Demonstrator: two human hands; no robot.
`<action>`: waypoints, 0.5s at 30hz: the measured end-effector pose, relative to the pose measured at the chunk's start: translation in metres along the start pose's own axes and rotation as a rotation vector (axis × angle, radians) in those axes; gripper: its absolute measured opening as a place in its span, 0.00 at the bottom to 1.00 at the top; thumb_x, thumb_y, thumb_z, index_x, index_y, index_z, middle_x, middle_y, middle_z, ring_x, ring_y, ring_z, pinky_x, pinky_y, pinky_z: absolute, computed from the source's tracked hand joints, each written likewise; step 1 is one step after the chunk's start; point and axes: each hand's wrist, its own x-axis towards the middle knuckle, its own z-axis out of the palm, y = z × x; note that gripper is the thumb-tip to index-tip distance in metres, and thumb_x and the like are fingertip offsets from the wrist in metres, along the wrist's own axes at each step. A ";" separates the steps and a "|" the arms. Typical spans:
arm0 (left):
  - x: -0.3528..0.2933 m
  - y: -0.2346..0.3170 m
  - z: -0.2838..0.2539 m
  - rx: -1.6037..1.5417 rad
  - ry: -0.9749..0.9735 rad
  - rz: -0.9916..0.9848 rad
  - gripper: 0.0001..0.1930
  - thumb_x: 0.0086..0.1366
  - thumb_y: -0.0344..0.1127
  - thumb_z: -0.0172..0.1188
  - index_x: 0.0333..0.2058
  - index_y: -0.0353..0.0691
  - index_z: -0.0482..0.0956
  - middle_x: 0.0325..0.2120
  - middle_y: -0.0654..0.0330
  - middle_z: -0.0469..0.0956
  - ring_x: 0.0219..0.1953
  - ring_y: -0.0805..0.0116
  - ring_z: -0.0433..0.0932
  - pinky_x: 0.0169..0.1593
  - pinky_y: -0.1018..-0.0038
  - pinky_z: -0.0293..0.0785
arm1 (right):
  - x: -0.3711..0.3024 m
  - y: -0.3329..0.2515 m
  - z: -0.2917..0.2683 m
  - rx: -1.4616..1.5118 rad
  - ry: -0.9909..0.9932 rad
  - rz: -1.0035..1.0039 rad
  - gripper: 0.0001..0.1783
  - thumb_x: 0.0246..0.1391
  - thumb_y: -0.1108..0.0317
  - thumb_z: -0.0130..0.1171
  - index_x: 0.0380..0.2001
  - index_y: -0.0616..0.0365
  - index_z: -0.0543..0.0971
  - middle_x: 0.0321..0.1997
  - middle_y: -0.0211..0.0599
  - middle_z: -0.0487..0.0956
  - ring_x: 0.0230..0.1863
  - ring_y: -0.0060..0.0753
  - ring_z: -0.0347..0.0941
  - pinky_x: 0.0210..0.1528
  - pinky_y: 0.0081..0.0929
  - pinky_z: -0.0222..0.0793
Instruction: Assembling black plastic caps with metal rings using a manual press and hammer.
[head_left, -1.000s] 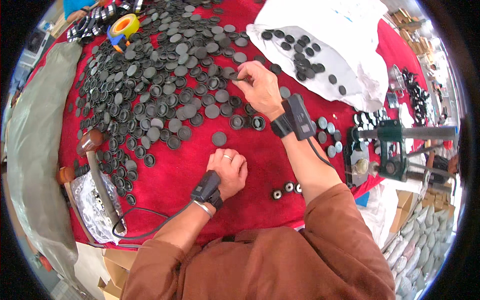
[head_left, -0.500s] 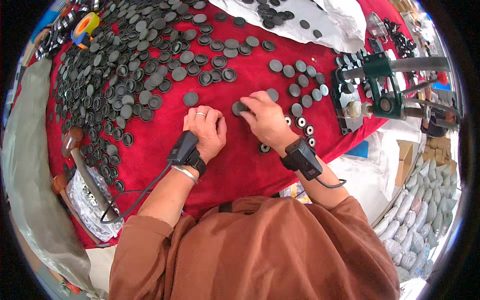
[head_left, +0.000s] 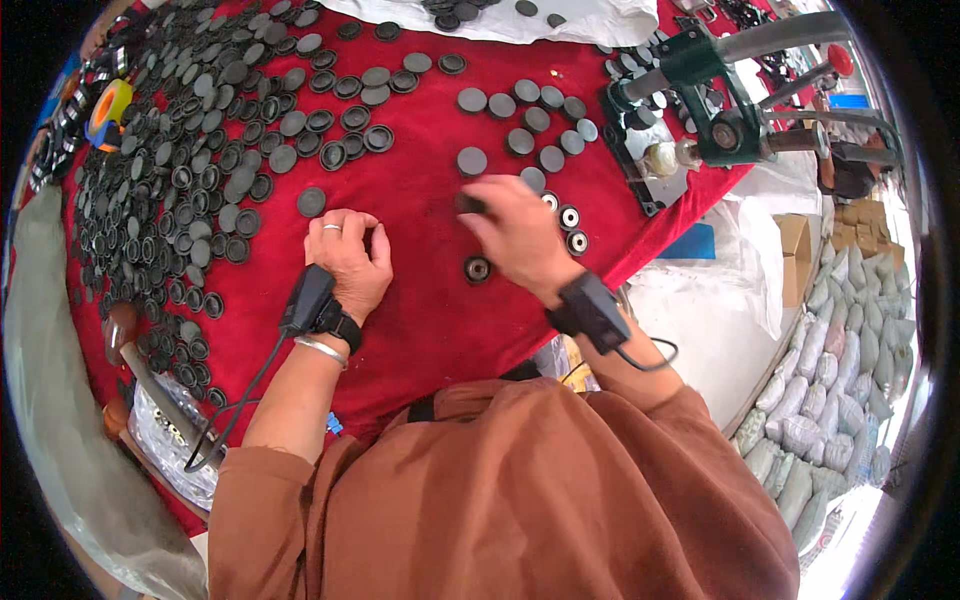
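My right hand [head_left: 522, 232] is above the red cloth, thumb and fingers pinching a round black plastic cap [head_left: 471, 203], tilted and slightly blurred. Close by it lie several caps with silvery rings inside, one ringed cap [head_left: 477, 268] just below the fingers and others partly behind the hand. Resting on the cloth to the left is my left hand [head_left: 350, 258], its fingers curled in; whatever they may hold is hidden. A single black cap [head_left: 312, 201] lies face up just beyond its fingers. Past my right hand, several smooth-faced caps [head_left: 520, 141] form a loose group.
A large spread of black caps [head_left: 215, 150] covers the cloth's left side. At the right edge stands a green hand press [head_left: 722, 130] with long levers. A hammer [head_left: 165, 370], a clear plastic bag [head_left: 180, 430] and an orange-yellow tape roll [head_left: 108, 108] are at the left.
The view has shifted, sliding the table leftward. Over the cloth, my right hand has moved to the right with the cap, now tilted. My left hand stays in about the same spot.
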 end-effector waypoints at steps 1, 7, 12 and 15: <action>0.000 -0.001 0.005 0.002 0.000 -0.006 0.06 0.53 0.31 0.62 0.30 0.44 0.74 0.31 0.59 0.73 0.36 0.55 0.72 0.40 0.61 0.69 | -0.013 0.010 -0.013 -0.033 0.046 0.110 0.13 0.44 0.71 0.64 0.37 0.59 0.79 0.38 0.44 0.78 0.40 0.46 0.75 0.41 0.36 0.73; 0.003 0.001 0.007 0.025 -0.002 0.016 0.06 0.53 0.32 0.62 0.30 0.45 0.74 0.31 0.60 0.73 0.36 0.56 0.72 0.39 0.61 0.69 | -0.042 0.032 -0.032 -0.014 0.130 0.325 0.13 0.43 0.73 0.66 0.35 0.62 0.80 0.39 0.45 0.79 0.32 0.41 0.78 0.35 0.30 0.75; 0.001 -0.001 0.008 0.015 -0.002 -0.003 0.06 0.53 0.33 0.62 0.30 0.46 0.74 0.31 0.61 0.73 0.36 0.57 0.72 0.39 0.61 0.69 | -0.038 0.038 -0.014 -0.226 0.100 0.101 0.11 0.44 0.71 0.65 0.34 0.59 0.80 0.40 0.44 0.78 0.41 0.46 0.75 0.43 0.35 0.73; 0.001 0.000 0.007 0.013 0.004 -0.010 0.06 0.53 0.33 0.62 0.30 0.46 0.74 0.31 0.61 0.73 0.36 0.57 0.71 0.39 0.61 0.69 | -0.043 0.037 -0.011 -0.416 0.014 -0.004 0.14 0.47 0.69 0.61 0.39 0.60 0.78 0.44 0.44 0.76 0.39 0.43 0.73 0.40 0.36 0.70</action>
